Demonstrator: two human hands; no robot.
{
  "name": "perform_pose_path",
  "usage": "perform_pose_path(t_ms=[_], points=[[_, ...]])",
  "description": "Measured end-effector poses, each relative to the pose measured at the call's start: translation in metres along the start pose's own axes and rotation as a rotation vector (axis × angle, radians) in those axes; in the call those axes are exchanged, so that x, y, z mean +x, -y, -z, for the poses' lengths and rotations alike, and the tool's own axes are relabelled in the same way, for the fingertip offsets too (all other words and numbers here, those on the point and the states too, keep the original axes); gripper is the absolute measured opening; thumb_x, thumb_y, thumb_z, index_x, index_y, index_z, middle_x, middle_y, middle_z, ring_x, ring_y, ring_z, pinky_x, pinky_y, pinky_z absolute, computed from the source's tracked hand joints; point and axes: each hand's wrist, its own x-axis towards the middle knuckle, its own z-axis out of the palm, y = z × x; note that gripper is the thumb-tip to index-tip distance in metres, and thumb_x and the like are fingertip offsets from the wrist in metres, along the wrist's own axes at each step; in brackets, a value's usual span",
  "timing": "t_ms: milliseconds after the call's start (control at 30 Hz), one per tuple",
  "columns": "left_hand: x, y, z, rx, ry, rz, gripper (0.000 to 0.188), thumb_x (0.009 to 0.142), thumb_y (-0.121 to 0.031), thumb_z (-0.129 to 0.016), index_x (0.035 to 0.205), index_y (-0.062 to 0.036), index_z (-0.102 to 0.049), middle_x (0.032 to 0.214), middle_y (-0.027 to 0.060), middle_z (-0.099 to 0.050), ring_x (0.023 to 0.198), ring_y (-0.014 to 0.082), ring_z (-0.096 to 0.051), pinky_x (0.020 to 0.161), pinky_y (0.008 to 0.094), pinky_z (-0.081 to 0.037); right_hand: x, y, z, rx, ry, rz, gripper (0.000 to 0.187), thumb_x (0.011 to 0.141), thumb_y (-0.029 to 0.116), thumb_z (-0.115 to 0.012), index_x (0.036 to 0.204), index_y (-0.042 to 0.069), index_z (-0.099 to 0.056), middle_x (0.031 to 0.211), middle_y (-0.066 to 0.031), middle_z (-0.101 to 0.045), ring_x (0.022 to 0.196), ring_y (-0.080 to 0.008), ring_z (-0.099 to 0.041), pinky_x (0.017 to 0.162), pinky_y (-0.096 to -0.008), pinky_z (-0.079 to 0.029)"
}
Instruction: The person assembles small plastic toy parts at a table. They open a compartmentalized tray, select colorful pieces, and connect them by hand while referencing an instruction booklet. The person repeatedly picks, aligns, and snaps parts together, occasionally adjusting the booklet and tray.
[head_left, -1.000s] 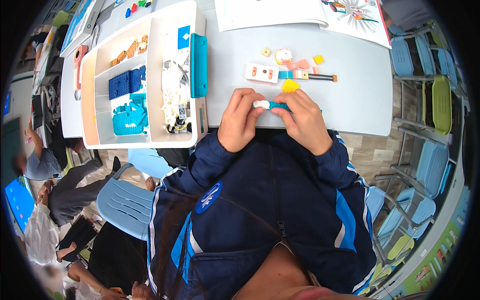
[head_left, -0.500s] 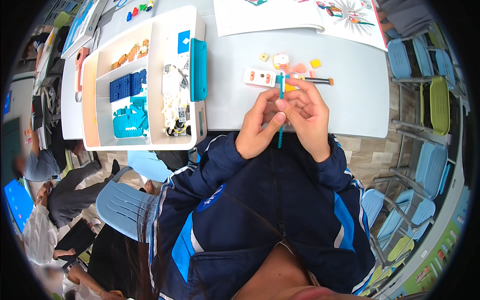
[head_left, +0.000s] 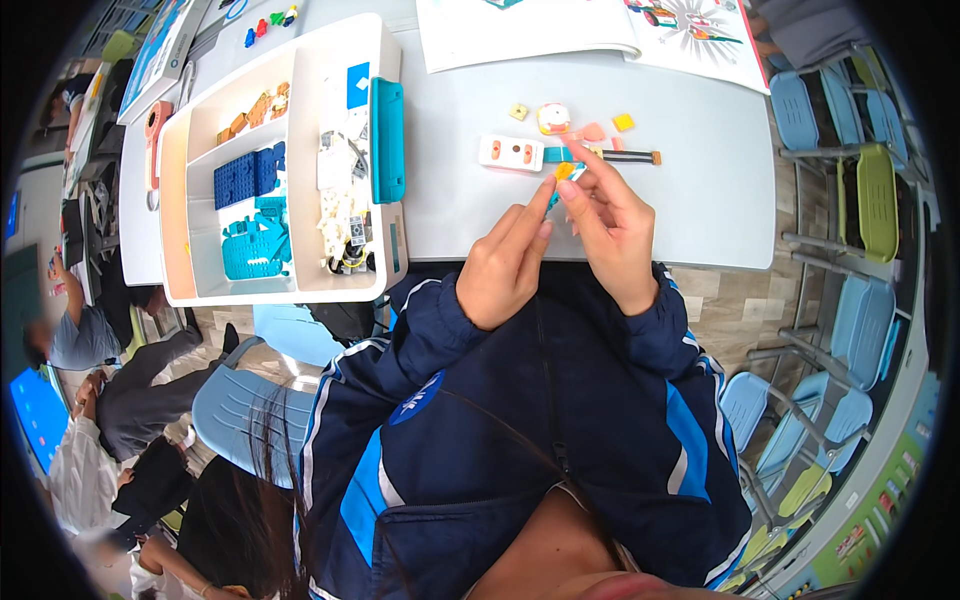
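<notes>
Close to the table's front edge, my left hand (head_left: 502,262) and my right hand (head_left: 614,232) come together around a teal building-brick strip (head_left: 552,201), mostly hidden by the fingers. A small yellow brick (head_left: 565,171) shows at its upper end, between the fingertips. Each hand pinches from its own side. Just beyond lies a white block with coral spots (head_left: 512,153), a teal piece and dark cables (head_left: 630,156) stretching to its right. Loose beside it are a white-and-orange round piece (head_left: 553,118), a yellow square brick (head_left: 624,122), a pale yellow piece (head_left: 518,112) and coral pieces (head_left: 593,131).
A white sorting tray (head_left: 174,225) with brown, blue, teal and white bricks stands on the left, a teal lidlike part (head_left: 388,140) along its right side. An open picture booklet (head_left: 530,45) lies at the back. Chairs (head_left: 862,325) line the right; people sit at far left.
The teal strip, upright and long in view before, is now turned and mostly covered by my fingers. The yellow brick shows at the fingertips. My left hand has shifted slightly left and down.
</notes>
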Motion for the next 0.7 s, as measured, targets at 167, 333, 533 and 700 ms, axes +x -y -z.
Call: perform_pose_path(t_ms=[167, 333, 533, 700], points=[[-0.006, 0.002, -0.003, 0.019, 0.031, 0.038, 0.049, 0.095, 0.004, -0.054, 0.143, 0.0001, -0.045, 0.079, 0.0170, -0.054, 0.064, 0.0337, -0.059, 0.061, 0.0383, -0.049, -0.004, -0.012, -0.004, -0.056, -0.017, 0.066, 0.036, 0.096, 0.005, -0.062, 0.130, -0.005, -0.058, 0.094, -0.0106, -0.065, 0.083, -0.0112, -0.060, 0.074, -0.0258, -0.052], [-0.009, 0.002, -0.004, 0.049, 0.052, 0.093, 0.044, 0.097, 0.003, -0.052, 0.141, -0.0010, -0.049, 0.078, 0.0141, -0.054, 0.067, 0.0230, -0.056, 0.067, 0.0279, -0.047, -0.008, -0.019, -0.008, -0.033, -0.048, 0.050, 0.035, 0.098, 0.005, -0.059, 0.131, -0.005, -0.057, 0.095, -0.0112, -0.065, 0.083, -0.0123, -0.059, 0.075, -0.0261, -0.050], [-0.011, 0.003, -0.002, 0.179, 0.068, 0.083, 0.047, 0.094, 0.004, -0.055, 0.141, -0.0023, -0.050, 0.080, 0.0141, -0.056, 0.065, 0.0286, -0.060, 0.062, 0.0324, -0.050, -0.013, -0.025, -0.008, 0.121, -0.016, -0.070, 0.037, 0.098, 0.003, -0.057, 0.134, -0.004, -0.055, 0.094, -0.0062, -0.063, 0.081, -0.0078, -0.056, 0.072, -0.0222, -0.048], [-0.009, 0.001, 0.008, 0.305, 0.110, 0.005, 0.053, 0.090, 0.006, -0.059, 0.141, -0.0048, -0.052, 0.084, 0.0124, -0.058, 0.066, 0.0298, -0.063, 0.060, 0.0378, -0.051, -0.012, -0.022, -0.002, 0.393, 0.046, -0.120, 0.041, 0.096, -0.002, -0.056, 0.137, -0.003, -0.053, 0.087, -0.0028, -0.061, 0.076, -0.0056, -0.054, 0.070, -0.0210, -0.048]])
